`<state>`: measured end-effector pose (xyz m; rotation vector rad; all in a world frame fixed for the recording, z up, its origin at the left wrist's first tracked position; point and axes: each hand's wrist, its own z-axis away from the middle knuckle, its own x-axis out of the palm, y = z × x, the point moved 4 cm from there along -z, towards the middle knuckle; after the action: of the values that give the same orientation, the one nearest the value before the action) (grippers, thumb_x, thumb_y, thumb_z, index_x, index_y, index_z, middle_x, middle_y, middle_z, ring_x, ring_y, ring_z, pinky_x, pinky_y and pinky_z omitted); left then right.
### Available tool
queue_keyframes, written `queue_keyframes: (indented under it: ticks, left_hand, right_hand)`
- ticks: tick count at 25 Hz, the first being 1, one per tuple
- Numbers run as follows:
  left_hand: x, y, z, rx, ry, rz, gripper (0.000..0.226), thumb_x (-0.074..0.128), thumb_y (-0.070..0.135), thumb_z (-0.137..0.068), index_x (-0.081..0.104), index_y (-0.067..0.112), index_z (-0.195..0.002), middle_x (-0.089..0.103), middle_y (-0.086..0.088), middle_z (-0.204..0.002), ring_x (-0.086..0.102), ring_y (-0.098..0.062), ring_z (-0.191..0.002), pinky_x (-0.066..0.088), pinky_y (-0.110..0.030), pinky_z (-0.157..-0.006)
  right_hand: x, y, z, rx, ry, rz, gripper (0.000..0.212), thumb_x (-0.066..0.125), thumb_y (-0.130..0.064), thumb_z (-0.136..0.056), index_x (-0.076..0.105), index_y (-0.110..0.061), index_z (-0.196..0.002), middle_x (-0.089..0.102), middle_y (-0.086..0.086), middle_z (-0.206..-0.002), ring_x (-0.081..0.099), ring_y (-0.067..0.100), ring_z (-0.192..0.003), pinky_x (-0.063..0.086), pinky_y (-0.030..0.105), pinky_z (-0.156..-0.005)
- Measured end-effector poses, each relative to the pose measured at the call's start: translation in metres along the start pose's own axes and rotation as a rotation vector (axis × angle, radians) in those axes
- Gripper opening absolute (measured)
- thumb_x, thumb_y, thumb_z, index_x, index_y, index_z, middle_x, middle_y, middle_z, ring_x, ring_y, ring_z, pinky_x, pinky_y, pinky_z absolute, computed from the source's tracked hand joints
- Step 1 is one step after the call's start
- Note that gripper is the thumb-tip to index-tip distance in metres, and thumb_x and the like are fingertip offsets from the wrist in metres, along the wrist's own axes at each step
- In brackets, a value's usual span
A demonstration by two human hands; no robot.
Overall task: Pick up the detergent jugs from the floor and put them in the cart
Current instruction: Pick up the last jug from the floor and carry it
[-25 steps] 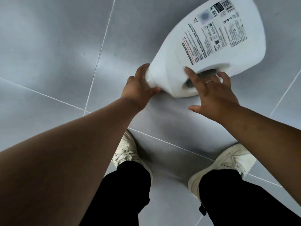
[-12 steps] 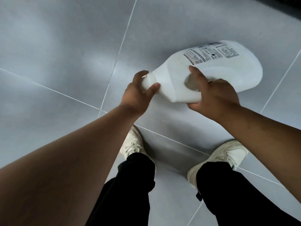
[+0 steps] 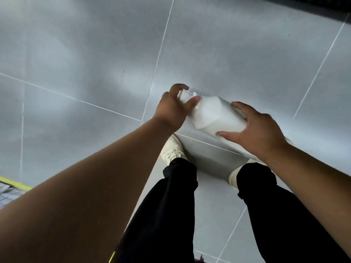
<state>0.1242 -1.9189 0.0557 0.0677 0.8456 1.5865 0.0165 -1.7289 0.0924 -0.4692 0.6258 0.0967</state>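
Floor (image 3: pixel 95 54): large glossy grey tiles w/ thin pale grout lines (image 3: pixel 159 54) running diagonally. Soft light patches reflect off tiles approx centre. Dark strip (image 3: pixel 313 4) at 1 o'clock; yellow edge (image 3: pixel 13 182) at 8 o'clock.

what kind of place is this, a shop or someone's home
Hard to be sure; likely a shop or warehouse aisle. Large grey floor tiles, a yellow-edged wire cart at the left, and a white detergent jug suggest it.

The jug (image 3: pixel 214 115) I'm holding is plain white. Grey floor tiles (image 3: pixel 95 54) with pale grout lines; my trousers (image 3: pixel 167 205) black, shoes (image 3: pixel 171 150) cream.
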Motion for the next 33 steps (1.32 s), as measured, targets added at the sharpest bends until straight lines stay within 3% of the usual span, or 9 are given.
queue_keyframes:
  ticks: [4,10,16,20,24,26,29,31,33]
  left_hand:
    - [-0.033,0.05,0.068,0.079,0.049,0.037,0.043,0.067,0.044,-0.088,0.053,0.03,-0.126,0.057,0.006,-0.092,0.055,-0.01,-0.082,0.042,-0.017,-0.075]
    - [-0.094,0.161,0.17,0.266,0.121,0.127,0.038,0.065,0.033,-0.092,0.051,0.031,-0.127,0.057,0.007,-0.116,0.058,-0.005,-0.091,0.044,-0.008,-0.078]
    - [-0.157,0.307,0.296,0.491,0.054,0.148,0.043,0.069,0.028,-0.09,0.05,0.025,-0.129,0.057,0.01,-0.105,0.057,0.009,-0.083,0.042,-0.005,-0.072]
    - [-0.165,0.373,0.385,0.641,-0.025,0.171,0.054,0.078,0.026,-0.082,0.049,0.036,-0.126,0.058,0.01,-0.114,0.06,-0.002,-0.094,0.046,-0.009,-0.076]
    - [-0.139,0.422,0.451,0.758,-0.066,0.149,0.053,0.079,0.028,-0.08,0.049,0.043,-0.122,0.056,0.011,-0.119,0.059,-0.009,-0.104,0.051,-0.016,-0.083]
    - [-0.106,0.448,0.484,0.809,-0.08,0.157,0.049,0.078,0.028,-0.081,0.051,0.045,-0.118,0.056,0.01,-0.12,0.059,-0.015,-0.108,0.053,-0.027,-0.091]
    - [-0.04,0.484,0.533,0.817,-0.17,0.157,0.045,0.078,0.027,-0.082,0.055,0.039,-0.118,0.059,0.005,-0.114,0.061,-0.016,-0.099,0.056,-0.042,-0.09]
    - [0.001,0.508,0.559,0.853,-0.233,0.133,0.046,0.078,0.027,-0.081,0.056,0.034,-0.12,0.061,0.004,-0.108,0.061,-0.014,-0.09,0.058,-0.042,-0.082]
    - [0.045,0.537,0.583,0.926,-0.304,0.115,0.045,0.078,0.024,-0.081,0.057,0.03,-0.121,0.061,0.004,-0.102,0.06,-0.005,-0.079,0.055,-0.028,-0.07]
  right_hand:
    - [-0.039,-0.029,0.07,0.002,0.08,-0.085,0.084,0.081,-0.054,-0.063,0.047,-0.033,-0.137,0.068,0.007,-0.113,0.06,0.032,-0.107,0.045,0.035,-0.089]
    - [-0.135,-0.085,0.176,-0.024,0.228,-0.209,0.082,0.083,-0.051,-0.063,0.049,-0.036,-0.135,0.068,0.004,-0.112,0.062,0.03,-0.103,0.046,0.034,-0.087]
    - [-0.263,-0.134,0.305,-0.044,0.396,-0.277,0.085,0.081,-0.057,-0.06,0.048,-0.037,-0.136,0.069,0.004,-0.111,0.062,0.03,-0.1,0.051,0.037,-0.087]
    - [-0.325,-0.138,0.4,-0.047,0.481,-0.309,0.084,0.081,-0.059,-0.059,0.048,-0.042,-0.135,0.069,0.003,-0.107,0.061,0.027,-0.1,0.05,0.036,-0.087]
    - [-0.363,-0.108,0.476,-0.077,0.593,-0.374,0.08,0.08,-0.06,-0.058,0.051,-0.045,-0.131,0.069,-0.007,-0.113,0.061,0.023,-0.103,0.051,0.041,-0.09]
    - [-0.378,-0.076,0.512,-0.079,0.645,-0.437,0.08,0.081,-0.06,-0.057,0.051,-0.047,-0.13,0.067,-0.011,-0.114,0.06,0.019,-0.104,0.051,0.039,-0.091]
    - [-0.397,-0.014,0.568,-0.024,0.722,-0.528,0.075,0.085,-0.055,-0.057,0.054,-0.046,-0.125,0.065,-0.015,-0.107,0.059,0.013,-0.099,0.05,0.033,-0.086]
    - [-0.41,0.024,0.599,-0.007,0.767,-0.56,0.074,0.086,-0.053,-0.058,0.056,-0.044,-0.125,0.065,-0.018,-0.109,0.059,0.009,-0.097,0.048,0.027,-0.084]
    - [-0.424,0.063,0.627,0.013,0.838,-0.577,0.071,0.086,-0.052,-0.058,0.058,-0.043,-0.123,0.064,-0.023,-0.109,0.059,0.007,-0.096,0.047,0.025,-0.084]
